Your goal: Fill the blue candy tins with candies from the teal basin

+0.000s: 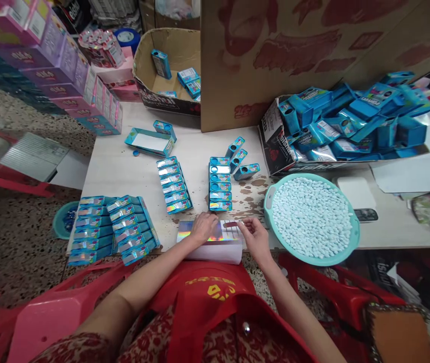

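In the head view, with the green basin of white sweets as landmark, the sticker sheet lies to the basin's left, at the near table edge and apart from it. The left hand rests palm down on the sheet, loose rather than clenched. The right hand, between sheet and basin, has thumb and forefinger together at the end of a dark red strip on the sheet; I cannot tell what, if anything, they pinch. Left of the basin, beyond the sheet, stands a row of six blue boxes, three loose boxes near it; another row is farther left. Behind the basin, a carton is heaped with blue boxes.
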`<state>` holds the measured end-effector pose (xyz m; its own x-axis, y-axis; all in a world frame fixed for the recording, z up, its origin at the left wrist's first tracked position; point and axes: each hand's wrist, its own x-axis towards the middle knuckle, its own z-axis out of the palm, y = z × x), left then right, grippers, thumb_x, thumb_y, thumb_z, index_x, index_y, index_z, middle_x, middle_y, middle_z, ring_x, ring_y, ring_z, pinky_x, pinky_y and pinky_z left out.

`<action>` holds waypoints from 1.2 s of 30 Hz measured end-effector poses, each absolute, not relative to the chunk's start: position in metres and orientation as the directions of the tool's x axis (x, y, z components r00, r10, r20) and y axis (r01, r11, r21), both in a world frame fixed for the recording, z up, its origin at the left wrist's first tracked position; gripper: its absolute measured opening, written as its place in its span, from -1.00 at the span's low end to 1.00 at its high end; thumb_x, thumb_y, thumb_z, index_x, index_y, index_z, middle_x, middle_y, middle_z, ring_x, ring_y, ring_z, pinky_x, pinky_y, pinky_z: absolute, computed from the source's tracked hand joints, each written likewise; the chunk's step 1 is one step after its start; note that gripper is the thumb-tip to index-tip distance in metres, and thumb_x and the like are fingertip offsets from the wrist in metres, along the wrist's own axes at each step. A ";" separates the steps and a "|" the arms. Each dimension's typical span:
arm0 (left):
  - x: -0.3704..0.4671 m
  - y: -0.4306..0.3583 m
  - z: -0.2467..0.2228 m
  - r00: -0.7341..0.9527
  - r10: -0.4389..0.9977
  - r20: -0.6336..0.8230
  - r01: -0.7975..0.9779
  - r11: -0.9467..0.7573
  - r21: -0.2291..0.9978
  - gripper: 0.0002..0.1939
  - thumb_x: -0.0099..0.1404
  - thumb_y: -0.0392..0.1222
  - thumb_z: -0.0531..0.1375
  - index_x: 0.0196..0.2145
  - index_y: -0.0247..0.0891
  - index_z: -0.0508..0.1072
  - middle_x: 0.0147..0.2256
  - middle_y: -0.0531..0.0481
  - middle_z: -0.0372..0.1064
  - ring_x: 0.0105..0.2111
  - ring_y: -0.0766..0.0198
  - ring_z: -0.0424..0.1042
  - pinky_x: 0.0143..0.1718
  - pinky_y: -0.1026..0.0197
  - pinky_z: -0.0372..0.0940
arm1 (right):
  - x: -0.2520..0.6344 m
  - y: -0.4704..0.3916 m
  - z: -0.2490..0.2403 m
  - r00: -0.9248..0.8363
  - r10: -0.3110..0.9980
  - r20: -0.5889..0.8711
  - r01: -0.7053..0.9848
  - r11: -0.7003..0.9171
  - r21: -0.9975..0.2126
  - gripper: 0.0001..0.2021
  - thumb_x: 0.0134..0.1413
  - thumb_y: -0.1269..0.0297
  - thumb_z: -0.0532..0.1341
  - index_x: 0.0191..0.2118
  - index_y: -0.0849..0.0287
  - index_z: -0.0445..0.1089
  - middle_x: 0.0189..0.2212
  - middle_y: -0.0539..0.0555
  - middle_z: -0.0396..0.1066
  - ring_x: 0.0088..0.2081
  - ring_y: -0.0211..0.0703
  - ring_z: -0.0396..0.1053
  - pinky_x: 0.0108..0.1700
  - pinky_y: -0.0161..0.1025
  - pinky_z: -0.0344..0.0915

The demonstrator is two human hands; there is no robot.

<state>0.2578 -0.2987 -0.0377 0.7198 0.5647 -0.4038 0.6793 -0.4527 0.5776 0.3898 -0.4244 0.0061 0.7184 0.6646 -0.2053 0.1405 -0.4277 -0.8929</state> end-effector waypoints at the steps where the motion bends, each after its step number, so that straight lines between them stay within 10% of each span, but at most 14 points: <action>1: 0.255 -0.299 -0.032 0.728 0.572 -0.378 0.664 -0.452 0.595 -0.67 0.36 -0.16 -0.05 -0.15 -0.26 0.46 -0.14 -0.12 0.43 -0.05 0.15 0.32 0.03 0.10 0.14 | 0.388 -0.423 0.008 0.722 0.663 -0.199 0.140 -0.421 -0.896 -0.61 -0.09 -0.11 0.24 -0.39 0.17 0.32 -0.51 0.02 0.36 -0.49 -0.20 0.29 -0.41 -0.25 0.28; 7: 0.255 -0.300 -0.011 0.778 0.527 -0.342 0.406 -0.007 0.914 -0.68 0.20 -0.02 0.11 -0.17 -0.27 0.43 -0.21 -0.02 0.46 -0.25 0.27 0.40 -0.20 0.24 0.29 | 0.375 -0.413 0.015 0.731 0.657 -0.183 0.077 -0.346 -0.935 -0.62 -0.11 -0.08 0.26 -0.40 0.16 0.32 -0.52 0.01 0.37 -0.49 -0.19 0.31 -0.43 -0.27 0.28; 11: 0.260 -0.290 -0.009 0.744 0.495 -0.449 0.374 0.248 0.894 -0.77 0.11 -0.06 0.11 -0.46 -0.30 0.38 -0.57 0.07 0.34 -0.52 0.33 0.33 -0.40 0.27 0.26 | 0.370 -0.397 0.012 0.746 0.644 -0.171 0.090 -0.351 -0.932 -0.65 -0.06 -0.06 0.22 -0.45 0.17 0.34 -0.58 0.02 0.37 -0.52 -0.18 0.31 -0.46 -0.26 0.26; 23: 0.282 -0.194 0.021 0.743 0.589 -0.318 0.547 -0.259 0.796 -0.72 0.20 -0.24 -0.01 -0.11 -0.23 0.24 -0.54 0.14 0.29 -0.47 0.31 0.31 -0.39 0.29 0.18 | 0.397 -0.307 -0.008 0.813 0.583 -0.003 0.293 -0.412 -0.863 -0.77 -0.01 0.11 0.18 -0.48 0.17 0.35 -0.42 0.08 0.32 -0.37 -0.12 0.26 -0.21 -0.16 0.23; 29: 0.295 -0.189 0.003 0.708 0.613 -0.351 0.636 -0.336 0.695 -0.77 0.26 -0.29 -0.07 -0.11 -0.23 0.20 -0.46 0.08 0.33 -0.39 0.28 0.35 -0.30 0.26 0.20 | 0.399 -0.294 -0.025 0.812 0.582 0.042 0.373 -0.461 -0.805 -0.90 -0.04 0.27 0.17 -0.49 0.14 0.30 -0.26 0.19 0.23 -0.08 0.06 0.17 0.01 -0.03 0.12; 36: 0.299 -0.206 -0.006 0.579 0.691 -0.432 0.773 -0.299 0.560 -0.64 0.28 -0.30 -0.08 0.04 -0.38 0.13 -0.30 -0.15 0.44 -0.28 0.15 0.43 -0.26 0.18 0.23 | 0.404 -0.292 -0.035 0.847 0.532 -0.002 0.312 -0.499 -0.809 -0.80 -0.09 0.24 0.21 -0.32 0.15 0.21 -0.29 0.13 0.24 -0.23 -0.03 0.23 -0.15 -0.13 0.19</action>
<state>0.2991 -0.2058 -0.0065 0.5794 0.6914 -0.4316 0.7731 -0.2986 0.5596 0.4040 -0.2920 -0.0351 0.8466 0.5322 -0.0020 0.3116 -0.4987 -0.8089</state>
